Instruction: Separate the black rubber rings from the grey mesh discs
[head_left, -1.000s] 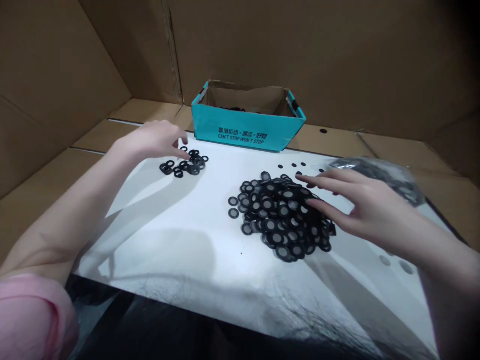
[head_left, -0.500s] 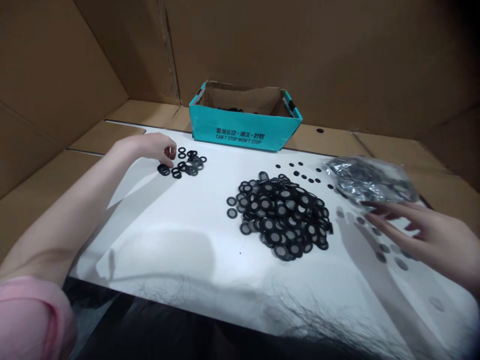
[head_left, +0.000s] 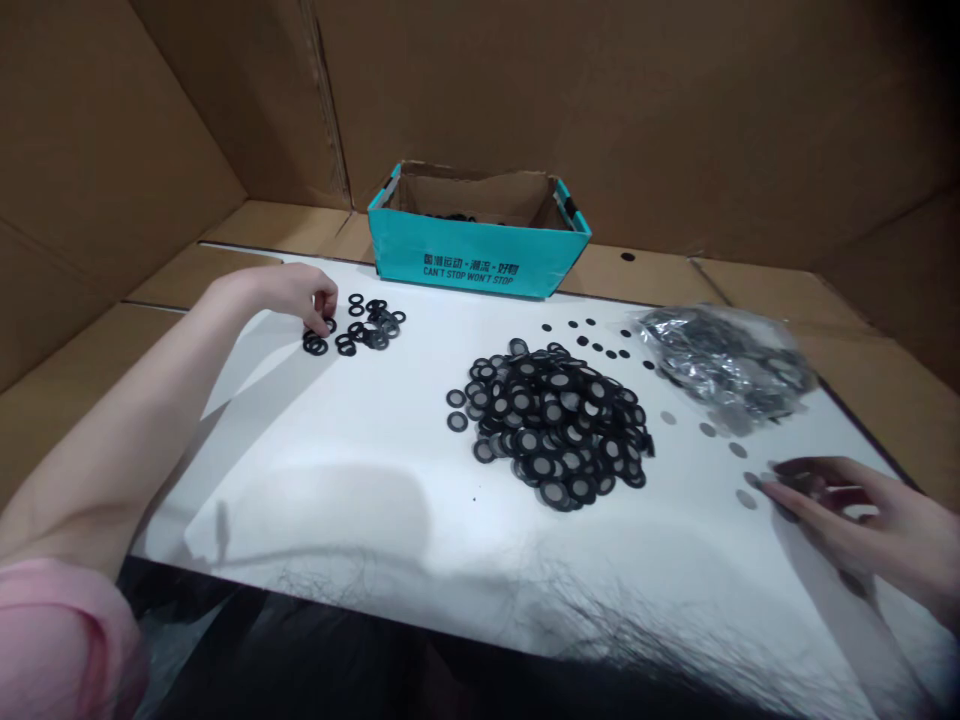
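At the left, my left hand [head_left: 319, 298] is closed in a pinch on a black ring [head_left: 331, 325]. More flat rings [head_left: 379, 326] lie loose just right of its fingertips, and a few overlap below them. My right hand [head_left: 862, 510] reaches low over the right side, thumb and forefinger close together at a small grey disc [head_left: 752, 480]. Other grey discs [head_left: 707, 430] are scattered beside it. Between the hands sits a large heap of black rings with grey centres [head_left: 551, 425].
A teal cardboard box [head_left: 480, 255] with dark pieces inside stands at the back. A clear plastic bag [head_left: 727, 365] of grey discs lies at the right. Small black discs [head_left: 597, 347] dot the white table [head_left: 337, 430]. Cardboard walls [head_left: 600, 100] enclose the back and sides.
My right hand has moved from beside the bag down and toward me, to the loose grey discs. The left hand stays by the black rings, a ring now showing at its fingertips.
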